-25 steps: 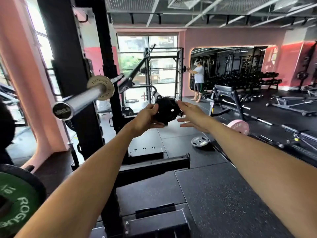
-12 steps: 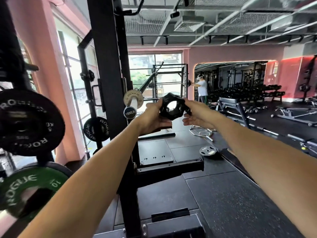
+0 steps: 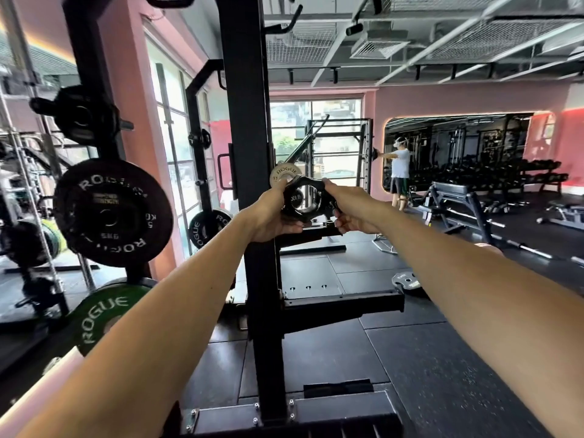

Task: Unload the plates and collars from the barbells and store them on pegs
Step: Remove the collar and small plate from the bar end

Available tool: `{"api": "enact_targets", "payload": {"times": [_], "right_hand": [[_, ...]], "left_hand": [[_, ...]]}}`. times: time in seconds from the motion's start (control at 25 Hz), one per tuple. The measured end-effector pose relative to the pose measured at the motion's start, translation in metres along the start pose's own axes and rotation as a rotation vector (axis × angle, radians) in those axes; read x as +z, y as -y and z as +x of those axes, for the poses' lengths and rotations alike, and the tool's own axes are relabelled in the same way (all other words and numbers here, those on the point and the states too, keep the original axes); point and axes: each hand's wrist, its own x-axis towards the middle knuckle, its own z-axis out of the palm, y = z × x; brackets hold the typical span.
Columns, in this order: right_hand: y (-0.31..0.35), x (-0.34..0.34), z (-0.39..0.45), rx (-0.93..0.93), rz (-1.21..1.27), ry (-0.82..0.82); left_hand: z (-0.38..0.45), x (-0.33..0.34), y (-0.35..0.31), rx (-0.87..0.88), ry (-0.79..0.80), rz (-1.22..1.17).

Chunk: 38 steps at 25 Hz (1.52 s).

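Both arms reach forward at chest height. Left hand [image 3: 274, 213] grips the left side of the collar [image 3: 306, 200], thumb under its lower rim, fingers curled over the top. Right hand [image 3: 349, 210] pinches the collar's right side, fingertips at the latch end. Collar faces the camera, a black ring held between the two hands, with the bar end [image 3: 298, 200] showing through its opening; whether the collar sits on the sleeve or just in front of it cannot be told. Directly behind the collar, touching the left fingers' upper edge in view, is a small pale plate [image 3: 282, 175] on the bar. The rack post [image 3: 249, 153] stands just left of the collar, behind the left wrist; little open room on that side. Right of the hands the space is open down to the floor [image 3: 410, 358], with a low rack crossbar [image 3: 341, 306] below the forearms. Further left, a storage upright carries a black plate [image 3: 112, 213] on a peg, a second collar [image 3: 82, 115] on a peg above it, and a green plate [image 3: 104, 314] below; all well apart from the hands. A small plate lies flat on the floor [image 3: 406, 282] to the right, near the crossbar's end. Benches [image 3: 458, 200] stand beyond.
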Motion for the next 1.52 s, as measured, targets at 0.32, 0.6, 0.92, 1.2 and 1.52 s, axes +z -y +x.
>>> {"api": "enact_targets", "payload": {"times": [0.32,0.6,0.92,1.2,1.52], "right_hand": [[-0.005,0.013,0.03,-0.001,-0.071,-0.004],[-0.015,0.015,0.067,0.029,-0.104,-0.012],[-0.021,0.016,0.09,0.029,-0.071,-0.05],[-0.016,0.025,0.099,0.002,-0.072,-0.131],[-0.013,0.033,0.11,-0.008,-0.044,-0.076]], "left_hand": [[0.02,-0.01,0.007,-0.004,-0.049,0.057],[0.055,-0.016,0.013,-0.003,-0.094,0.077],[0.084,-0.017,0.023,0.061,-0.08,0.112],[0.086,-0.029,0.025,0.109,-0.068,0.068],[0.097,-0.042,0.019,0.122,-0.062,0.15]]}}
